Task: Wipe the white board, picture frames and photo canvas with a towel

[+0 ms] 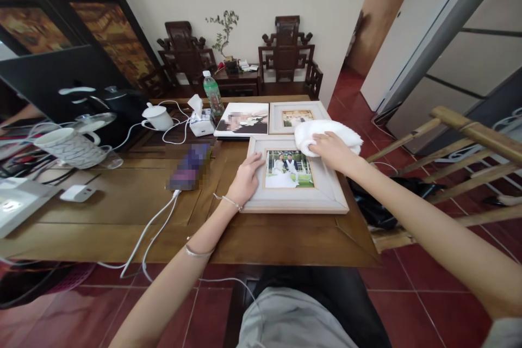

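A framed photo (293,200) in a wide pale frame lies face up near the right end of the wooden table. My left hand (245,178) rests on its left edge, fingers closed around the border. My right hand (331,148) presses a white fluffy cloth (350,135) onto the upper right corner of the frame. Behind it lie a second pale frame (276,119), partly under the cloth's side, and a white-edged photo panel (244,117).
Left on the table (122,228) are a charging phone (190,167), a tissue box (202,124), a green-labelled bottle (212,92), a lidded white cup (157,118), a patterned mug (71,148), cables and a power strip (20,206). A wooden rack (473,125) stands at right.
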A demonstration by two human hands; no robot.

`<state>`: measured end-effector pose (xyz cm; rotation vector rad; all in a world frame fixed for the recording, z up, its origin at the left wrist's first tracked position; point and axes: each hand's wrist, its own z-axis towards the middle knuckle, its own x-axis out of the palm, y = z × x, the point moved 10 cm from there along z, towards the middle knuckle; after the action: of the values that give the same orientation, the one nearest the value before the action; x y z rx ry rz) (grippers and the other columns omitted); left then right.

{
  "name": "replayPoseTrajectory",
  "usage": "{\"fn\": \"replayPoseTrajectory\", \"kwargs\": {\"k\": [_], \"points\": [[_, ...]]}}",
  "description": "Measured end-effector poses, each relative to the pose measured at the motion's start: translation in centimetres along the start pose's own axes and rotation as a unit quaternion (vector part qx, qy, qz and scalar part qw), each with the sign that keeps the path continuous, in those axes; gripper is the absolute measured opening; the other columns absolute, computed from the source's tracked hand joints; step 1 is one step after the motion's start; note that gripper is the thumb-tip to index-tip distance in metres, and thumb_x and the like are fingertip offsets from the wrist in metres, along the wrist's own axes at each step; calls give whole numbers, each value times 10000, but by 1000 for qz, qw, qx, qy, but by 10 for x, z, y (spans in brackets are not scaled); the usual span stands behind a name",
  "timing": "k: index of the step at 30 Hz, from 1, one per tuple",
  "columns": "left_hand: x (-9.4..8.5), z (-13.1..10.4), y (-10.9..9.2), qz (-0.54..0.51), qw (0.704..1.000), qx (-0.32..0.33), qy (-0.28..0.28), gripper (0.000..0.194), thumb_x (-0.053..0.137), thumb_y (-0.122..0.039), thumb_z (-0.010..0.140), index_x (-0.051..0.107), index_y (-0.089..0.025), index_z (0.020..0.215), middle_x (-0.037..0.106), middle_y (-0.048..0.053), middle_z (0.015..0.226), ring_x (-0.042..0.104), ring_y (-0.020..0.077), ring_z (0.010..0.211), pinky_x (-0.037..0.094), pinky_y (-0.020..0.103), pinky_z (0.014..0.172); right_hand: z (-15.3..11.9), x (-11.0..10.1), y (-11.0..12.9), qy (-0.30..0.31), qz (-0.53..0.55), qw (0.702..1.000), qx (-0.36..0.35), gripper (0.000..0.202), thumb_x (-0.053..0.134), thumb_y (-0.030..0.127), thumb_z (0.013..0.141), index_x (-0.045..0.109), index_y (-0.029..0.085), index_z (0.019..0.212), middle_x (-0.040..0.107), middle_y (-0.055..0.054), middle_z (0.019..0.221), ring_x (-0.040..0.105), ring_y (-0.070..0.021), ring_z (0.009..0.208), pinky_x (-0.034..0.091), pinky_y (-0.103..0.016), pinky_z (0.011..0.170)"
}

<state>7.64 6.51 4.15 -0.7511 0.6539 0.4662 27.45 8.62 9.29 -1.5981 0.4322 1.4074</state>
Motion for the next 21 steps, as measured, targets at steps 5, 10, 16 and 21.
{"fn": "replayPoseTrajectory", "kwargs": {"k": [5,10,16,21], "points": [[0,1,5,7,1000,-7,-8,539,421,66,727,687,-141,1146,615,137,1352,535,272,1320,408,493,1148,-31,-3,10,16,21,1000,6,353,466,-48,799,708,125,990,677,-205,1174,556,-309,1229,379,-412,942],[1,2,4,38,999,-16,-1,552,401,53,750,639,-100,1224,597,170,1366,529,278,1325,405,481,1154,-79,-26,53,52,94,994,-25,362,483,-56,748,707,137,957,680,-202,1184,530,-324,1276,397,-438,975],[2,4,0,44,999,-12,22,415,413,-78,885,629,-77,1240,576,192,1382,505,298,1345,395,487,1160,-95,-38,58,82,123,989,-11,381,475,-64,694,703,139,922,682,-190,1132,612,-303,1130,428,-383,895],[1,5,-3,44,999,-2,31,377,406,-141,930,655,-75,1205,622,191,1322,532,306,1319,436,489,1128,-49,-16,17,60,77,994,45,356,447,-34,739,707,132,915,684,-148,954,636,-250,847,390,-337,706]]}}
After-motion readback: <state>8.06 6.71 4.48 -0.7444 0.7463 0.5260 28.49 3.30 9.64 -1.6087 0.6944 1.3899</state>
